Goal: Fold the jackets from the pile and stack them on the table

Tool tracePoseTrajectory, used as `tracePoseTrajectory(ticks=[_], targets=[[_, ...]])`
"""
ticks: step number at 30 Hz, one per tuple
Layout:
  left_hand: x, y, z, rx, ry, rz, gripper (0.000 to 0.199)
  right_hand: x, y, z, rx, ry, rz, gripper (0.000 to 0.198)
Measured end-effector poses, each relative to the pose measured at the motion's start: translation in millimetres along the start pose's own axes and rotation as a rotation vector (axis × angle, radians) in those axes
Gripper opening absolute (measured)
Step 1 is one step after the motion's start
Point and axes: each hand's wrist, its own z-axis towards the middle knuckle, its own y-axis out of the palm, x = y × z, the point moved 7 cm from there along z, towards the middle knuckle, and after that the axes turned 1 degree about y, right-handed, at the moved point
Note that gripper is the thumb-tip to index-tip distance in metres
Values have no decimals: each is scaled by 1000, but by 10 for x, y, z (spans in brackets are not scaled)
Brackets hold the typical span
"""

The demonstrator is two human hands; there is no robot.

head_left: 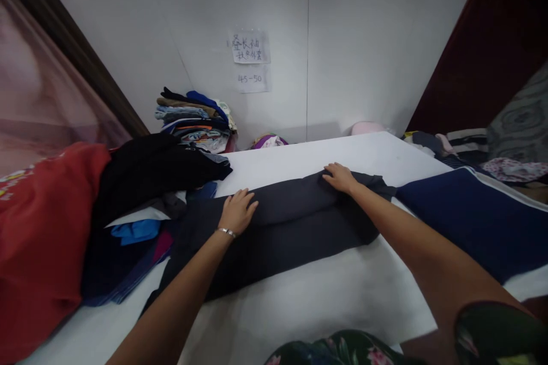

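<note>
A dark grey garment (295, 222) lies stretched lengthwise across the white table, with a fold line running along it. My left hand (237, 211), a silver bracelet at its wrist, rests on the cloth near the far edge with fingers spread. Further right, my right hand (339, 177) lies on the same far edge, fingers stretched out flat. Neither hand grips the fabric. The garment's left end reaches to the clothes heap and is partly covered by my left arm. Whether it is trousers or a top I cannot tell.
Left of the garment are a red garment (47, 245) and a black one (158, 171) on a heap. Behind them stands a folded clothes stack (192, 120). A navy garment (475, 217) lies at right. Paper signs (252, 47) hang on the wall behind the white table (385, 151).
</note>
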Motion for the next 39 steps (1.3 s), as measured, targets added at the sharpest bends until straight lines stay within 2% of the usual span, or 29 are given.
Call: tracePoseTrajectory(ticks=[4, 7, 9, 14, 18, 21, 24, 26, 29, 32, 34, 37, 39], targets=[[-249, 222, 403, -124, -122, 51, 44, 251, 79, 421, -119, 78, 20, 48], [-339, 347, 571, -229, -172, 61, 46, 318, 179, 579, -197, 74, 61, 54], [-352, 364, 645, -244, -173, 74, 47, 333, 217, 643, -223, 59, 92, 59], [-364, 298, 763, -199, -116, 70, 46, 349, 214, 668, -270, -4, 172, 56], [-422, 418, 778, -409, -81, -44, 58, 380, 254, 564, -429, -4, 235, 56], [-502, 434, 780, -490, -99, -38, 57, 404, 189, 500, -451, 4, 241, 55], [-541, 396, 789, -461, -82, -87, 55, 423, 71, 453, -427, 2, 289, 54], [-541, 434, 763, -470, -58, -125, 53, 455, 61, 413, -460, 19, 286, 56], [-546, 586, 678, -539, -63, -72, 46, 528, 157, 365, -503, 46, 83, 55], [-555, 642, 610, -542, -97, -10, 44, 560, 257, 356, -437, 50, -58, 52], [-570, 574, 584, -495, -118, 3, 45, 566, 296, 342, -393, 48, -61, 52], [-623, 375, 583, -337, -149, 28, 47, 598, 285, 310, -329, 48, -57, 53], [-653, 322, 583, -278, -157, 58, 47, 627, 272, 293, -295, 62, -70, 55]])
